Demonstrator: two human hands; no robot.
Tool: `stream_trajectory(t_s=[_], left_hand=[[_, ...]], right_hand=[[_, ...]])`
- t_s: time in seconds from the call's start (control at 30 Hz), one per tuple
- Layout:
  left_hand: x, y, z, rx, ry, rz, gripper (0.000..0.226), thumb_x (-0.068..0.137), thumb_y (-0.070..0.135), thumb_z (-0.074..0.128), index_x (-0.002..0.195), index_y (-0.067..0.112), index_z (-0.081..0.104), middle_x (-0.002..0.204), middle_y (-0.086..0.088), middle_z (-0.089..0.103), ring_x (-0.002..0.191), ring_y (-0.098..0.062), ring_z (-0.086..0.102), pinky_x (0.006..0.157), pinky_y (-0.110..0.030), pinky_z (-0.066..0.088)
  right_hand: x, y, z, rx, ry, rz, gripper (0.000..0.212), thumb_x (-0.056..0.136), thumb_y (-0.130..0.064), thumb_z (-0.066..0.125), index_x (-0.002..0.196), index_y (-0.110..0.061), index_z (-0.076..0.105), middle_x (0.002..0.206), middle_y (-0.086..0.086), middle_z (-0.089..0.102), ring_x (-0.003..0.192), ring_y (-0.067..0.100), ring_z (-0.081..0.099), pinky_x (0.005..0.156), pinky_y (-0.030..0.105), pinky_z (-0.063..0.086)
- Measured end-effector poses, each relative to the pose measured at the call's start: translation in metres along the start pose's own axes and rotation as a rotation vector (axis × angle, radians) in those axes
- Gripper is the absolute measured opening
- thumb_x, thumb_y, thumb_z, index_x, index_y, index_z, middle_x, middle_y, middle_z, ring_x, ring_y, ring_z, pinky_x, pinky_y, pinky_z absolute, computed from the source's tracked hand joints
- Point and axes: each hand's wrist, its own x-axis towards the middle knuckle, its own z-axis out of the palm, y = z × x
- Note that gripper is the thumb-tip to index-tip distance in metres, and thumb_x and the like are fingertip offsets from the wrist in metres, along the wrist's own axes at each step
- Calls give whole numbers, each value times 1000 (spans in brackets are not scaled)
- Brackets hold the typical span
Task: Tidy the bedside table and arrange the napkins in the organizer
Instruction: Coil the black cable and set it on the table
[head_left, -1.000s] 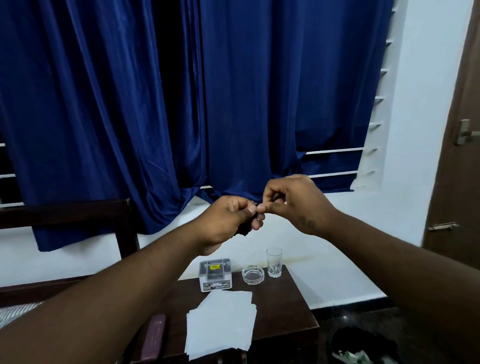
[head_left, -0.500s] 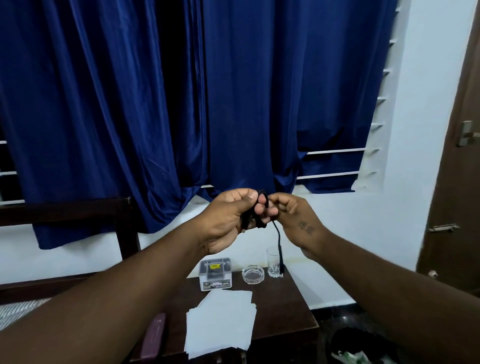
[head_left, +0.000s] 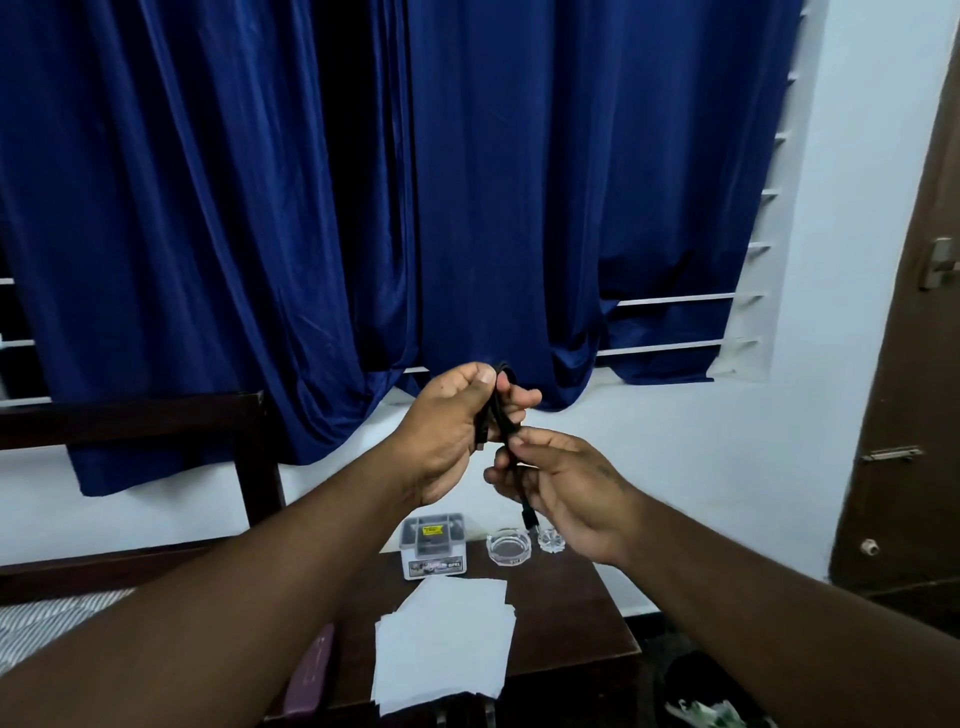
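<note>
I hold a black cable (head_left: 497, 415) up in front of the blue curtain, well above the table. My left hand (head_left: 451, 431) grips its folded loop at the top. My right hand (head_left: 563, 488) pinches the strand just below, and the plug end (head_left: 529, 517) dangles under my fingers. On the dark wooden bedside table (head_left: 571, 618) lies a loose pile of white napkins (head_left: 444, 644). Behind them stands a small clear organizer box (head_left: 434, 545) with a yellow label.
A glass ashtray (head_left: 508, 544) and a small drinking glass (head_left: 549, 540) stand at the table's back edge. A maroon flat object (head_left: 311, 670) lies at the left edge. A dark headboard (head_left: 130, 421) is left, a brown door (head_left: 909, 415) right, dark clutter on the floor (head_left: 706, 696).
My hands have come apart: the right one slid down the cable while the left one kept the loop high. More of the strand and its plug now hang free.
</note>
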Motion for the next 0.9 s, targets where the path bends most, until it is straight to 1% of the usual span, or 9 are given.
stream_trajectory(t_s=[0.1, 0.2, 0.33, 0.4, 0.53, 0.6, 0.7, 0.8, 0.9], left_hand=[[-1, -1, 3, -31, 4, 26, 28, 111, 21, 35, 93, 11, 53, 85, -3, 77, 125, -41, 60, 95, -36, 50], [-3, -3, 9, -93, 20, 33, 28, 111, 19, 35, 92, 10, 53, 84, -3, 77, 117, -32, 66, 81, -27, 57], [-4, -7, 14, -103, 92, 44, 28, 111, 20, 37, 92, 11, 56, 106, -17, 77, 98, -21, 72, 60, -23, 53], [-4, -12, 16, -39, 158, 77, 29, 110, 21, 40, 92, 12, 60, 109, -15, 77, 90, -19, 69, 62, -26, 51], [-2, -22, 20, 69, 285, 143, 28, 108, 23, 46, 91, 14, 67, 92, -9, 66, 75, -15, 59, 64, -25, 49], [0, -24, 21, 95, 330, 163, 27, 107, 25, 48, 91, 17, 68, 96, -10, 63, 77, -16, 58, 64, -26, 49], [-1, -23, 23, 86, 376, 168, 27, 107, 23, 48, 94, 14, 70, 104, -14, 66, 77, -8, 65, 63, -16, 52], [-5, -23, 23, 74, 358, 150, 27, 108, 18, 48, 97, 11, 71, 91, -2, 72, 71, 4, 66, 65, -9, 49], [-5, -24, 17, 164, 354, 69, 30, 108, 18, 46, 95, 15, 73, 74, 3, 59, 62, -2, 51, 68, -16, 43]], right_hand=[[-2, -4, 6, 185, 10, 86, 37, 102, -33, 48, 115, -4, 68, 86, 8, 65, 89, 25, 69, 104, 44, 50], [1, -3, 15, 194, 111, 73, 48, 100, -49, 52, 117, -8, 71, 81, 4, 66, 80, 18, 71, 96, 38, 57], [6, 0, 21, 197, 235, 37, 38, 97, -43, 60, 104, -9, 73, 77, 2, 73, 76, 16, 74, 81, 33, 58], [7, -1, 21, 195, 257, 43, 37, 95, -42, 63, 101, -8, 74, 81, 5, 75, 78, 18, 75, 81, 33, 58], [10, -3, 23, 230, 259, 58, 34, 96, -37, 64, 108, -7, 77, 98, 8, 77, 91, 22, 76, 93, 38, 59], [12, -6, 24, 257, 267, 42, 32, 98, -32, 63, 108, -5, 76, 99, 11, 76, 87, 22, 76, 93, 38, 59], [12, -10, 23, 265, 290, 32, 28, 99, -29, 63, 105, -4, 75, 95, 13, 77, 79, 20, 76, 85, 37, 61], [11, -13, 18, 212, 342, 17, 24, 98, -26, 64, 99, -5, 75, 83, 10, 77, 68, 17, 75, 73, 33, 64], [10, -13, 13, 102, 425, -30, 22, 98, -23, 65, 94, -4, 74, 78, 12, 77, 66, 17, 75, 68, 31, 64]])
